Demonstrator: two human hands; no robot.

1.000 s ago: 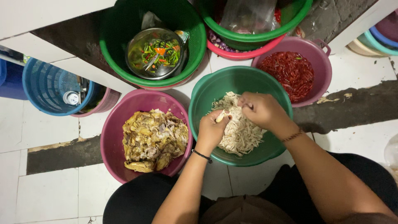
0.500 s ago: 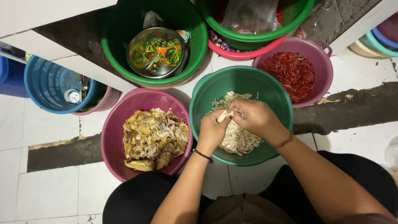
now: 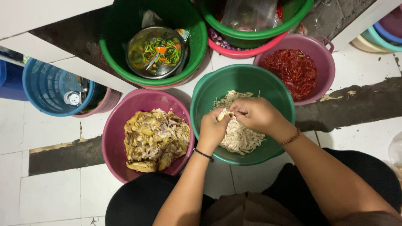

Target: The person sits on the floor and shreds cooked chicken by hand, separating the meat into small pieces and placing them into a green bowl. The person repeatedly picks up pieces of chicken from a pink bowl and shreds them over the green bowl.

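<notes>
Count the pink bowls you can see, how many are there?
3: one with cooked chicken at left, one with red chillies at right, one under the top green basin. Others may be hidden.

Basins crowd the floor [image 3: 50, 192], with both hands meeting over the centre one.

The left hand [image 3: 212, 130] and right hand [image 3: 256, 114] touch above the shredded meat [image 3: 239, 136] in the middle basin [image 3: 209, 94]. Just left of it sits a basin [image 3: 114, 138] holding cooked chicken pieces [image 3: 155, 138]. Upper centre, a metal bowl [image 3: 157, 52] rests inside a larger tub [image 3: 121, 25]. Upper right, a basin [image 3: 324, 62] holds chillies [image 3: 294, 72]. A basket [image 3: 46, 90] stands at the left edge.
</notes>
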